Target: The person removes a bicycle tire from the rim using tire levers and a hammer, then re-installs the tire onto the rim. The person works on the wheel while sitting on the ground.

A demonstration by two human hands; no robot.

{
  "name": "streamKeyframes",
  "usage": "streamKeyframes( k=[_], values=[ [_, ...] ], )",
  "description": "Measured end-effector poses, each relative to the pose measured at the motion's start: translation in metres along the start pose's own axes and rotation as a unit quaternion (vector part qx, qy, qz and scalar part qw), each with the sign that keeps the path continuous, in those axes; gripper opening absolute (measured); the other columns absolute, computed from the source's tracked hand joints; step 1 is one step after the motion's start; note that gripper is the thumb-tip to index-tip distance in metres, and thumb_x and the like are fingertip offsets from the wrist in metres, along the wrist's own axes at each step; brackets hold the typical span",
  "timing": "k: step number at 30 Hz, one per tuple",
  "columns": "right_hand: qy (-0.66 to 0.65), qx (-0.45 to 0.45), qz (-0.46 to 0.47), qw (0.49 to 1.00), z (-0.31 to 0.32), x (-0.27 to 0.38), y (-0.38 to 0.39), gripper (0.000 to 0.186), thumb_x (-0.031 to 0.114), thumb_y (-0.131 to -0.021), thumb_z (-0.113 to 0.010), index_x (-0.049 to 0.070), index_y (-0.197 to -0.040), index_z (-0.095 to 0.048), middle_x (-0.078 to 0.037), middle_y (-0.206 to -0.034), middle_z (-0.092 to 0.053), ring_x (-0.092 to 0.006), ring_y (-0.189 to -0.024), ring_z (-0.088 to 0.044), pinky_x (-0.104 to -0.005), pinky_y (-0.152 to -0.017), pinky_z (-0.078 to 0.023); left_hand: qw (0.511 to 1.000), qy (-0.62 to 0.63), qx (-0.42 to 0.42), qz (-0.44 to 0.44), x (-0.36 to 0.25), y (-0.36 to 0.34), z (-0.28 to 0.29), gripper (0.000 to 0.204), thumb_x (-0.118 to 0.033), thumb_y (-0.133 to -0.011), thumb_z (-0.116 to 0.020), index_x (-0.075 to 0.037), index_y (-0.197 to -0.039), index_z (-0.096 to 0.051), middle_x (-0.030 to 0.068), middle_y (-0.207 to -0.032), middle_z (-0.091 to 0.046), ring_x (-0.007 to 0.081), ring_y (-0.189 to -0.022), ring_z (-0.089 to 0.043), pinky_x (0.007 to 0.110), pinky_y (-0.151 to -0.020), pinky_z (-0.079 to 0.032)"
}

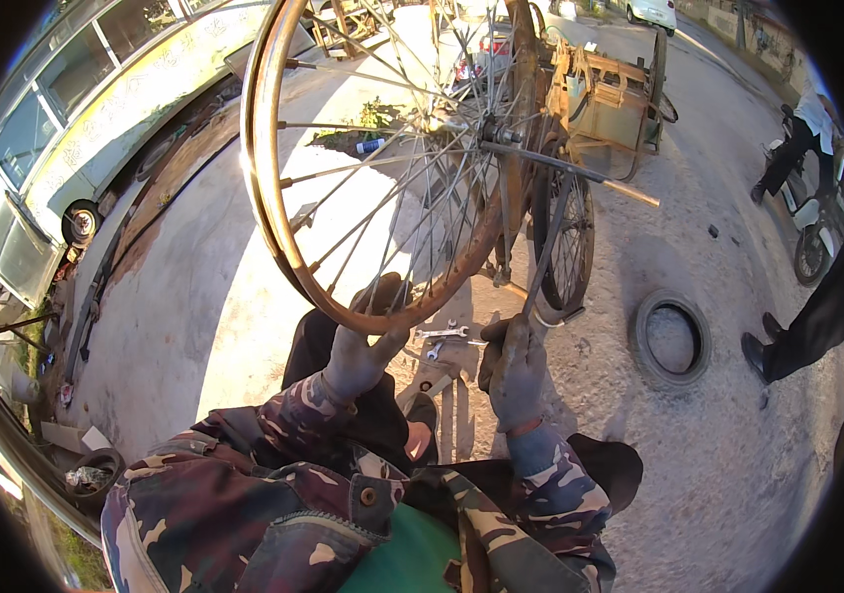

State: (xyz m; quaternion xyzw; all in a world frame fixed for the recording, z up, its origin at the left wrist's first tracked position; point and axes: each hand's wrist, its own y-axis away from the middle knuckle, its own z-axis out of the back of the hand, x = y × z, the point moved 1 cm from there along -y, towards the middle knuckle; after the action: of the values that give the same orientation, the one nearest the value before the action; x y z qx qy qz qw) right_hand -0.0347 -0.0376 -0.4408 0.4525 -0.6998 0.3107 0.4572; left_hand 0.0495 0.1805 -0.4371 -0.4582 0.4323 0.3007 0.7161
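A large rusty spoked wheel rim (262, 148), without a tyre on it, stands upright before me. My left hand (355, 354), in a grey work glove, is closed around the bottom of this rim. My right hand (518, 371), also gloved, is closed around the lower end of a thin metal rod (550, 247). The rod rises beside the wheel towards a long bar (600, 180) that sticks out near the hub (456, 121); whether the two join is unclear. Several wrenches (444, 332) lie on the ground between my hands.
A loose tyre (642, 341) lies flat on the right. Behind the wheel stands a cart with a wooden box (605, 94) and a smaller spoked wheel (580, 247). An old bus (95, 158) is at far left. At right are a person's dark trouser leg (807, 321) and a motorcycle (812, 247).
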Motion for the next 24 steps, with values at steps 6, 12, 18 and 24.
streamKeyframes(
  k=[6,12,18,24],
  values=[
    [-0.020,-0.020,0.040,0.999,0.001,0.006,0.000,0.051,0.048,-0.114,-0.042,0.004,-0.098,-0.060,0.002,-0.054,-0.039,-0.0085,-0.041,-0.033,-0.0281,-0.040,-0.028,0.999,-0.037,-0.014,-0.012,0.009,-0.003,-0.007,0.059,-0.014,-0.099,-0.074,0.006,-0.149,-0.049,0.0157,-0.136,-0.065,0.0233,-0.126,-0.063,0.040,-0.107,-0.050],
    [-0.015,-0.016,0.018,1.000,0.010,0.003,0.001,0.054,0.052,-0.114,-0.040,0.003,-0.100,-0.060,0.001,-0.052,-0.036,-0.0089,-0.039,-0.031,-0.0281,-0.039,-0.027,0.997,-0.079,0.009,0.019,0.016,0.000,-0.003,0.059,-0.017,-0.099,-0.075,0.005,-0.148,-0.050,0.0158,-0.137,-0.065,0.0232,-0.126,-0.063,0.040,-0.107,-0.050],
    [-0.007,-0.010,0.042,0.999,0.010,0.005,0.001,0.058,0.055,-0.113,-0.039,0.003,-0.099,-0.059,0.001,-0.051,-0.034,-0.0096,-0.039,-0.030,-0.0279,-0.039,-0.027,0.994,-0.077,0.042,0.058,0.003,-0.004,-0.008,0.056,-0.022,-0.101,-0.074,0.005,-0.145,-0.052,0.0143,-0.131,-0.068,0.0177,-0.122,-0.063,0.036,-0.105,-0.050],
    [-0.017,-0.019,0.072,0.997,0.001,-0.005,-0.003,0.057,0.055,-0.113,-0.040,0.003,-0.099,-0.059,0.000,-0.053,-0.035,-0.0092,-0.041,-0.031,-0.0283,-0.039,-0.027,0.989,-0.130,0.056,0.042,0.013,-0.002,-0.006,0.048,-0.023,-0.102,-0.074,0.002,-0.139,-0.059,0.0113,-0.124,-0.072,0.0167,-0.112,-0.067,0.036,-0.099,-0.052]
  ],
)
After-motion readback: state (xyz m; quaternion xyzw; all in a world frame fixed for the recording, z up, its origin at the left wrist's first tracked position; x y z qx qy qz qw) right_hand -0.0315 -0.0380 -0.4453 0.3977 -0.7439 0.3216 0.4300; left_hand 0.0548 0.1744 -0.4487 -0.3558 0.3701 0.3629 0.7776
